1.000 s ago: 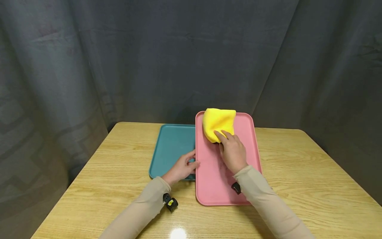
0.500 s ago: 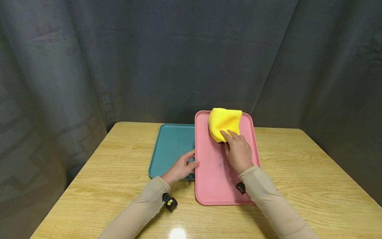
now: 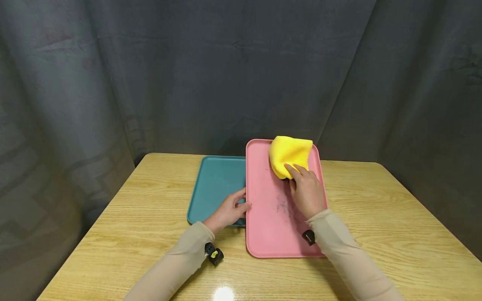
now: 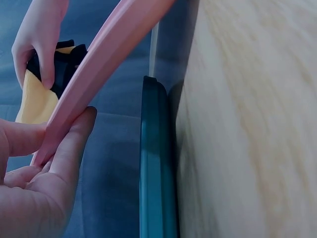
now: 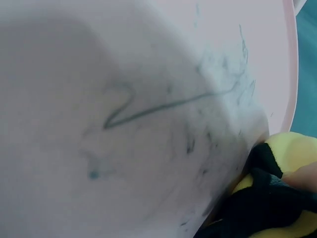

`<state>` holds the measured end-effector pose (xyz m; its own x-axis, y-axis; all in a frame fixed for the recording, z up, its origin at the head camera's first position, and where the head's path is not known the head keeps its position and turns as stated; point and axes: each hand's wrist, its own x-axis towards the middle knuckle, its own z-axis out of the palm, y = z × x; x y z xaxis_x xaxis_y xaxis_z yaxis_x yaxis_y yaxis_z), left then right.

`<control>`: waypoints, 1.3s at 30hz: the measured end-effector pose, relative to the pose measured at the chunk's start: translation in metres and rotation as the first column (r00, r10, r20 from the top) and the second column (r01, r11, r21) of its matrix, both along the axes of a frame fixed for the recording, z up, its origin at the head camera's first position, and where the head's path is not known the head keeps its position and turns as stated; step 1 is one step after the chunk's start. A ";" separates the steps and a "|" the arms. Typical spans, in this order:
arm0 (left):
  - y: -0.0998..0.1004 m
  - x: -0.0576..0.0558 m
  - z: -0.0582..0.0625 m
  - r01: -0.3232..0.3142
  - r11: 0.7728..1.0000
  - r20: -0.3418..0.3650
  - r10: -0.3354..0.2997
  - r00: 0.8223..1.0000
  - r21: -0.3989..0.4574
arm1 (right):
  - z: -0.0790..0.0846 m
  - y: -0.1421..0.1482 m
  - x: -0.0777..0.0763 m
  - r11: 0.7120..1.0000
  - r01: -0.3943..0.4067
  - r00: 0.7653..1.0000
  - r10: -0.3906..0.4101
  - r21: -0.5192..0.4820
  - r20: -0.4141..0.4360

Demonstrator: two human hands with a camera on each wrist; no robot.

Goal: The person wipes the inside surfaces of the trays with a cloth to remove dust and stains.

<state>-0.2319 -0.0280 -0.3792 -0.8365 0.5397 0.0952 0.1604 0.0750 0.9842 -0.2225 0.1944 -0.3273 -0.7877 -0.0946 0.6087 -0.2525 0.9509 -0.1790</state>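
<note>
My left hand (image 3: 227, 211) grips the left rim of a pink tray (image 3: 263, 234), thumb on top and fingers underneath. In the left wrist view the tray's edge slants up, off the table. With my right hand (image 3: 308, 194) I hold a bunched yellow cloth (image 3: 289, 154) against the tray's upper right part. Black portions of the cloth show in both wrist views. Dark scribbled marks (image 5: 168, 105) and smudges cover part of the tray's face, seen close up by the right wrist camera.
A teal tray (image 3: 216, 188) lies flat on the wooden table (image 3: 132, 234), partly hidden behind the pink tray. Grey curtains (image 3: 241, 75) hang around the back and sides. A black wrist device (image 3: 214, 253) sits on the left sleeve.
My right hand has slid the yellow cloth rightward across the upper part of the pink tray, uncovering more dark marks. The left hand keeps its grip in nearly the same place.
</note>
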 end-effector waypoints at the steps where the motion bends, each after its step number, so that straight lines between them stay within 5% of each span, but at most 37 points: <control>1: 0.000 0.000 0.000 0.000 1.000 0.000 0.000 1.000 0.001 | 0.000 0.001 0.000 1.000 0.004 1.000 -0.004 0.000 -0.004; 17: 0.000 -0.001 -0.001 0.005 1.000 -0.011 -0.005 1.000 -0.007 | -0.003 0.026 -0.002 0.998 0.057 0.996 -0.058 -0.016 -0.061; 39: 0.000 0.000 0.000 0.004 1.000 -0.021 -0.005 1.000 -0.020 | -0.001 0.030 0.003 0.994 0.104 0.994 -0.103 -0.023 0.040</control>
<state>-0.2323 -0.0280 -0.3794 -0.8319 0.5456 0.1019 0.1815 0.0940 0.9789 -0.2194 0.2240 -0.3283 -0.8157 0.0034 0.5785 -0.1455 0.9666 -0.2108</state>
